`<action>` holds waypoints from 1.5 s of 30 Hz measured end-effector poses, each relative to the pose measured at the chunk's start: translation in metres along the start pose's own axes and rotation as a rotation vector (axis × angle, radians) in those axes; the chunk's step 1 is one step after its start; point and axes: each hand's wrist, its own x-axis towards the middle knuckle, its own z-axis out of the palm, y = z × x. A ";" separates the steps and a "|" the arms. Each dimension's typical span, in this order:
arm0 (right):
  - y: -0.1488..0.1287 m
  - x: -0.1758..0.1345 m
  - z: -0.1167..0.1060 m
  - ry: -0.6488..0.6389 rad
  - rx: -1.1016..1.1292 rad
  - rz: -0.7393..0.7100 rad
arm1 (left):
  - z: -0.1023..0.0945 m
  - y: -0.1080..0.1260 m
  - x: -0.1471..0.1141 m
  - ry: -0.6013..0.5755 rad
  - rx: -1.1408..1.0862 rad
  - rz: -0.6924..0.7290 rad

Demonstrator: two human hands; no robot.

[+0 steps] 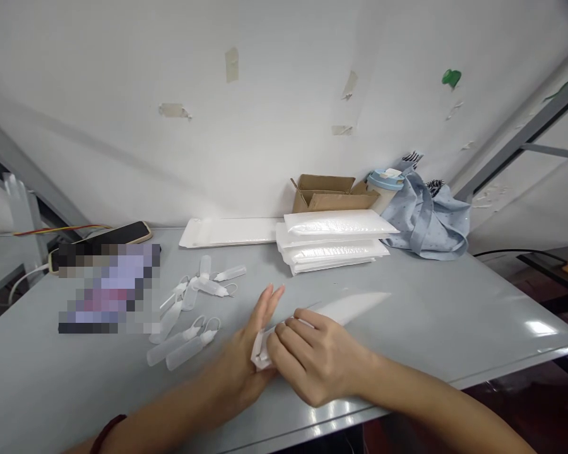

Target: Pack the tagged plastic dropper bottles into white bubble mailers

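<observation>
Over the front of the table, both hands are on a white padded envelope (261,354), its near end facing me. My left hand (246,362) supports that end, with fingers stretched upward along it and the thumb side low. My right hand (315,356) curls over the top of the envelope, knuckles up, and hides most of it. To the left of my hands lie several small translucent squeeze bottles (189,350) with white caps and thin loops. Behind my hands rises a stack of white padded envelopes (336,243).
More flat white envelopes (236,231) lie by the wall. An open cardboard box (341,200), a blue-lidded cup (383,189) and a light blue cloth bag (426,217) stand back right. A phone (118,234) and a blurred-out item (113,287) lie left.
</observation>
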 end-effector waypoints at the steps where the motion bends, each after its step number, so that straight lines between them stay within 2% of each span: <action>1: 0.002 0.000 0.001 -0.020 -0.024 0.026 | 0.000 0.001 0.001 -0.025 -0.013 -0.015; 2: 0.005 -0.001 0.002 -0.044 -0.050 0.052 | 0.000 0.002 0.002 -0.012 -0.003 -0.028; 5: 0.016 -0.002 0.005 -0.081 -0.113 0.118 | -0.003 0.005 0.006 0.207 0.128 -0.079; 6: 0.020 -0.002 0.006 -0.078 -0.118 0.135 | -0.005 0.007 0.007 0.238 0.154 -0.075; 8: 0.025 -0.003 0.007 -0.060 -0.110 0.175 | -0.008 0.009 0.008 0.185 0.147 -0.062; 10: 0.027 -0.003 0.008 -0.034 -0.086 0.205 | -0.010 0.011 0.008 0.059 0.090 -0.070; 15: 0.024 -0.002 0.013 0.058 -0.003 0.245 | -0.008 0.019 0.010 -0.131 -0.091 -0.259; 17: 0.025 -0.002 0.013 0.080 0.061 0.302 | -0.006 0.023 0.012 -0.210 -0.195 -0.311; 20: 0.032 -0.001 0.008 -0.016 0.259 0.448 | -0.004 0.028 0.018 -0.278 -0.308 -0.356; 24: 0.043 -0.001 0.001 -0.214 0.496 0.582 | -0.002 0.028 0.025 -0.289 -0.366 -0.403; 27: 0.048 -0.003 0.001 -0.276 0.643 0.685 | -0.002 0.026 0.028 -0.316 -0.478 -0.445; 30: 0.051 -0.004 0.006 -0.270 0.718 0.839 | -0.001 0.028 0.029 -0.360 -0.587 -0.537; 34: 0.052 -0.005 0.013 -0.184 0.681 0.919 | 0.004 0.037 0.030 -0.465 -0.616 -0.667; 39: 0.057 -0.009 0.020 -0.227 0.537 0.911 | 0.011 0.039 0.037 -0.433 -0.655 -0.682; 45: 0.069 -0.018 0.027 -0.249 0.246 0.744 | 0.021 0.042 0.048 -0.383 -0.766 -0.847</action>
